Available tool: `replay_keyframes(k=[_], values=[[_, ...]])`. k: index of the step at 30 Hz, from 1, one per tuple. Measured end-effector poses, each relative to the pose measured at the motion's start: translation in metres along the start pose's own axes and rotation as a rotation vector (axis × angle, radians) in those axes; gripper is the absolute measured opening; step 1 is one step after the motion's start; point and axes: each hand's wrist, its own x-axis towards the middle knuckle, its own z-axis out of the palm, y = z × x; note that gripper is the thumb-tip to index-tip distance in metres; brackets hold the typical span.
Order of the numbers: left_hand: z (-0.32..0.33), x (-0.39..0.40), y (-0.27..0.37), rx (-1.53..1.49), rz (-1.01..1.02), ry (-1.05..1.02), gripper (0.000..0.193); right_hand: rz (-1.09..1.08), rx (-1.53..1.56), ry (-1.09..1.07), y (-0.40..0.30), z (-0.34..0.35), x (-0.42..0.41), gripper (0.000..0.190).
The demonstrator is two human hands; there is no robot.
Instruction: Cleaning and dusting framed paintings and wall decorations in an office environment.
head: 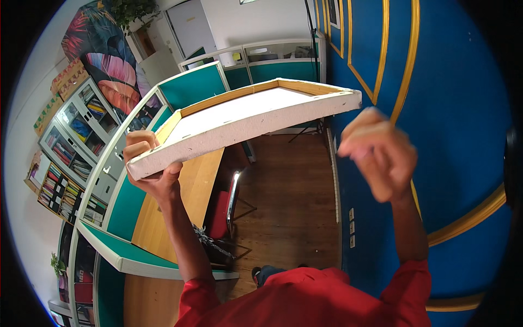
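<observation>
A stretched canvas on a wooden stretcher frame is held up at a slant, its open back and inner wooden bars facing me. White fabric wraps the outer edge, which has small dark specks. My left hand grips the near left corner, with the thumb underneath and fingers over the rim. Apart from the canvas, near its right end, my right hand is raised with curled fingers. It is blurred by motion, and nothing shows in it.
A blue wall with gold moulding stands close on the right, with several sockets low down. Green partitions surround a wooden desk at left. A red chair stands beside it on the wooden floor.
</observation>
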Motion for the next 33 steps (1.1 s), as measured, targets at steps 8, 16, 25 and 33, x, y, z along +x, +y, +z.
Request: replay_keyframes(k=[8,16,25,33], values=[[0.001,0.001,0.002,-0.023,0.068,-0.027,0.064,0.258,-0.175,-0.094,0.041,-0.036,0.035,0.025],[-0.004,0.002,0.002,0.002,0.094,-0.074,0.068,0.416,-0.041,-0.463,0.047,-0.043,0.049,0.027],[-0.007,0.0,-0.002,0.042,0.07,-0.067,0.068,0.373,-0.089,-0.264,0.051,-0.035,0.047,0.025],[-0.004,-0.001,-0.008,0.036,0.07,-0.051,0.067,0.238,0.147,-0.193,0.04,-0.063,0.038,0.032]])
